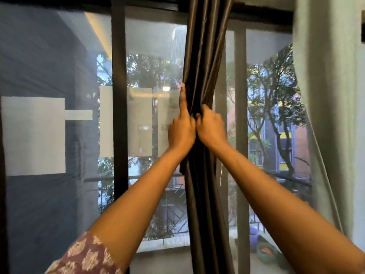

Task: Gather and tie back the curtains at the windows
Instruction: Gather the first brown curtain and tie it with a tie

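Both hands are up at the dark curtain, which hangs bunched into a narrow column in front of the window. The left hand grips the folds, its forefinger pointing straight up the edge; the right hand is clenched tight round the bundle just beside it. Gathering looks about done, but no tie shows yet. A pale curtain at right hangs loose, untied.

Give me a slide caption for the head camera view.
Both hands, left hand and right hand, bunch the dark brown satin curtain against the screened window.
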